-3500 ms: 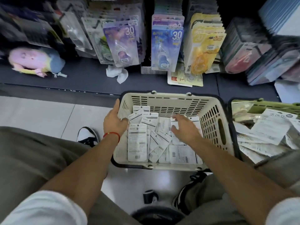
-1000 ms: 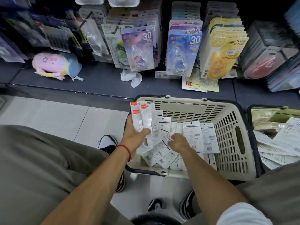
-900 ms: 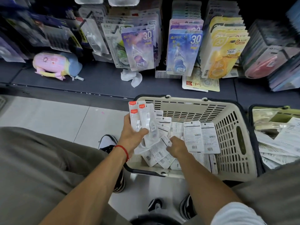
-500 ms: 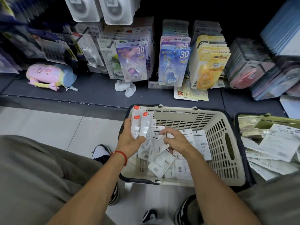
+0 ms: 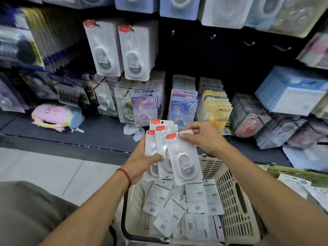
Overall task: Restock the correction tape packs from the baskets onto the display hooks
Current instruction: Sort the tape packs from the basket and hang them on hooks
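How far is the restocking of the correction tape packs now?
Done: two hooks already carry white packs. In hand: the left hand holds a fan of packs, and the right hand pinches the top of the front pack. Left: many packs lie in the cream basket, more in the green basket, and bare hooks wait above.

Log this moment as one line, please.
stage: gathering packs | left hand: holds fanned packs | right hand: pinches front pack | beige basket: packs remain | hung: none
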Tool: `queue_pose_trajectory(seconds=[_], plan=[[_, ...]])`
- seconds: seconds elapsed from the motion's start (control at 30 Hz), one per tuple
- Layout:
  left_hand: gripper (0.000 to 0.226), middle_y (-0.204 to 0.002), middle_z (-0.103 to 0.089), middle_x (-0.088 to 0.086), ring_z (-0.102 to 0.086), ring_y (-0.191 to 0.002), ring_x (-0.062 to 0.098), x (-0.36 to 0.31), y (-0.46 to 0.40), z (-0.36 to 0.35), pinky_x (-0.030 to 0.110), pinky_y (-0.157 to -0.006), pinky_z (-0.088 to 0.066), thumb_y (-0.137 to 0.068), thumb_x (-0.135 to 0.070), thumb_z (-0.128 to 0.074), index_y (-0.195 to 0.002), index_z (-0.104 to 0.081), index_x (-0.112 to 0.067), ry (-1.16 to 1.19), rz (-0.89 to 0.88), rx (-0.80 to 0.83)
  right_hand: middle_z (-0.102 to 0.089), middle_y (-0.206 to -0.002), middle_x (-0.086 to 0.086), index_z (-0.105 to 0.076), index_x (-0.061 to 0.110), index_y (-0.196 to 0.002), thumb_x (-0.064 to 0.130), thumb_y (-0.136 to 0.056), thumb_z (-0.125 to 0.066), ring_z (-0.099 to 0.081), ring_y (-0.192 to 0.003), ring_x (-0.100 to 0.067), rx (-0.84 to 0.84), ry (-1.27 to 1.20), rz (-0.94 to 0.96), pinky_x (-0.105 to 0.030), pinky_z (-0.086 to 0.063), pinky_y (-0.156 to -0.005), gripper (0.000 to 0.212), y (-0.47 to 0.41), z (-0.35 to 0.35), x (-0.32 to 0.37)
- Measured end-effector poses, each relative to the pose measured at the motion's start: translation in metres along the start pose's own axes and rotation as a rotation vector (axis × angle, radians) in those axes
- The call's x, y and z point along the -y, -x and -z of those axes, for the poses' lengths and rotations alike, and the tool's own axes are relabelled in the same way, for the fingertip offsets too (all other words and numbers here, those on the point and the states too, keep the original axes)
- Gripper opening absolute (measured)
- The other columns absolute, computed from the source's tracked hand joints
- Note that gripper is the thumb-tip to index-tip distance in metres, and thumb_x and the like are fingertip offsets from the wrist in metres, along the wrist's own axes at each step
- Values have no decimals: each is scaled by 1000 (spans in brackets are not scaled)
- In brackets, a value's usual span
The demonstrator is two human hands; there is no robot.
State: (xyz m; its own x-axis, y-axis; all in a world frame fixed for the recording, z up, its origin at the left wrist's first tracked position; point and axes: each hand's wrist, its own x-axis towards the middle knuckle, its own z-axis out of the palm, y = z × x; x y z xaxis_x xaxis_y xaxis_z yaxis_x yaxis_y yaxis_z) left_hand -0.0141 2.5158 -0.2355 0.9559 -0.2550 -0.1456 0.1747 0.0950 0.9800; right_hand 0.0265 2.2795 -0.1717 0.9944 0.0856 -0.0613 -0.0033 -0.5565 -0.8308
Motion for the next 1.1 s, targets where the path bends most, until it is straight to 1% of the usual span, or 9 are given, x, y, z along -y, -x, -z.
queue_pose_trajectory(seconds=[0.13,0.23,0.33,0.4,0.53,0.73,0.8,0.97,1.1], plan=[[80,-135,-68,17,-62,-129,40,-51,-14,-6,63,-113,-44,-71,6,-65,-145,-52,-21,155,6,39,-69,-72,11,-67,29,-87,57,-87,-77,-66,-71,-10,-194,244,144,-34,-52,-64,30,-14,14,25],[75,-141,-64,22,-59,-133,43,-89,-27,-5,65,-116,-40,-77,0,-70,-149,-50,-14,179,-27,134,-56,-63,10,-64,32,-89,63,-89,-71,-51,-58,-9,-303,233,188,-31,-42,-55,31,-20,18,42],[68,-146,-60,22,-56,-136,43,-116,-40,-3,62,-116,-42,-89,3,-71,-152,-47,-10,170,-73,246,-67,-73,5,-66,32,-94,60,-90,-73,-63,-65,-14,-326,46,203,-33,-49,-60,28,-27,19,62],[60,-143,-63,20,-61,-133,40,-130,-48,0,58,-111,-48,-95,5,-67,-150,-50,-11,169,-97,260,-76,-90,-2,-66,28,-104,59,-90,-73,-73,-81,-21,-342,-101,167,-41,-58,-69,34,-30,19,78],[60,-138,-67,18,-67,-125,39,-150,-65,11,58,-105,-53,-91,-5,-73,-147,-54,-16,252,-115,153,-74,-105,6,-63,30,-119,57,-82,-82,-73,-90,-5,-218,-270,120,-25,-58,-74,49,-31,15,93],[64,-143,-63,21,-62,-130,42,-163,-71,22,63,-109,-48,-93,-2,-67,-152,-45,-15,322,-194,156,-79,-112,7,-64,26,-124,35,-78,-93,-78,-102,-19,-181,-501,170,-40,-64,-86,56,-41,13,99],[66,-142,-64,19,-64,-128,39,-169,-67,30,60,-108,-51,-91,-3,-70,-151,-46,-16,313,-234,99,-79,-114,4,-59,28,-126,40,-78,-90,-78,-101,-22,-227,-549,193,-48,-64,-86,59,-46,16,107],[70,-129,-73,-1,-71,-118,19,-179,-54,48,50,-105,-55,-84,-3,-84,-142,-53,-26,85,-380,-266,-78,-110,16,-54,40,-129,45,-85,-82,-76,-98,-8,-426,-390,306,-44,-62,-88,53,-67,16,128],[69,-125,-74,-5,-72,-114,14,-176,-45,53,48,-102,-57,-83,-2,-85,-138,-53,-29,76,-414,-352,-76,-108,18,-52,42,-130,44,-91,-77,-74,-98,-2,-469,-338,295,-45,-61,-92,46,-83,9,137]])
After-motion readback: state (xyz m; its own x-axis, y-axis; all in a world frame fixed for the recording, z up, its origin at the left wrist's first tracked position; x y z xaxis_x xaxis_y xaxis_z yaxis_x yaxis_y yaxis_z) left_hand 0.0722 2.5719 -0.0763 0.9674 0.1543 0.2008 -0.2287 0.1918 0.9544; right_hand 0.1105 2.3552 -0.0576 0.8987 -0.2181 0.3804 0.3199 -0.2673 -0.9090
